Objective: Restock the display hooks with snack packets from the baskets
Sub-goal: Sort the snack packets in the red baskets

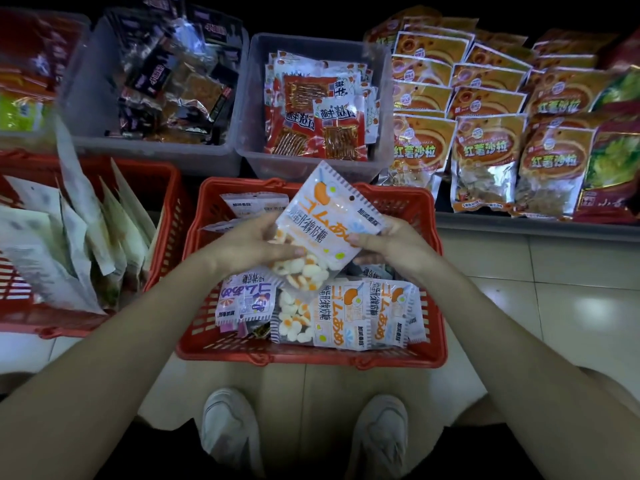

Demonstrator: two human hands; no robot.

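Gripping opposite sides, left hand [250, 244] and right hand [393, 244] hold a white-orange clear-windowed gummy packet [323, 225].

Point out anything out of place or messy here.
Nothing looks spilled or torn. The dark packets in the left grey bin are heaped at all angles, unlike the neat orange bags at right. A purple packet lies among orange ones in the red basket.

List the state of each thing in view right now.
Packet: held up, tilted, over basket.
Left hand: grips packet's left side.
Right hand: grips its right edge.
Basket: part full of similar packets.
Grey bin: holds red packets.
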